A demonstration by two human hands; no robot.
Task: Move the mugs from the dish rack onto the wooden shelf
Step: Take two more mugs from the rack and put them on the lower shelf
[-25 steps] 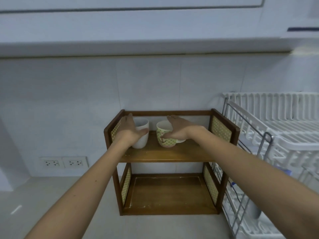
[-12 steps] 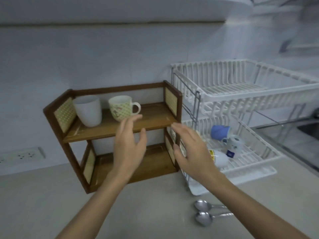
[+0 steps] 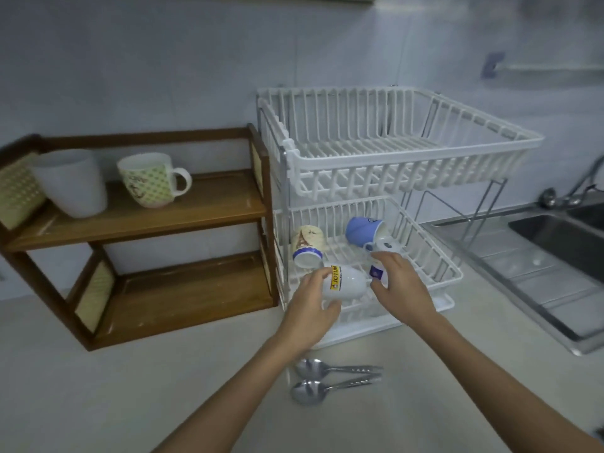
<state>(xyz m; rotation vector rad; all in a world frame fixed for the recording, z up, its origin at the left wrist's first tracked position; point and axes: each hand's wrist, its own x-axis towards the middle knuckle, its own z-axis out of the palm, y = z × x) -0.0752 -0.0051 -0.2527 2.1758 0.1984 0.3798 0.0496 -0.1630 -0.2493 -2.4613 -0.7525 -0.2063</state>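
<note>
Both hands (image 3: 354,291) reach mugs (image 3: 344,282) inside rack's (image 3: 425,256) lower tier.

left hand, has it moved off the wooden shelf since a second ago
Yes. The left hand left the wooden shelf and went right and down to the dish rack, at the white mug.

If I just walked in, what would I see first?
Two hands reach into the bottom tier of the white dish rack: the left hand wraps a white mug with a yellow label, and the right hand is at a mug with a blue emblem. To the left, a plain white mug and a green-patterned mug stand on the wooden shelf.
</note>
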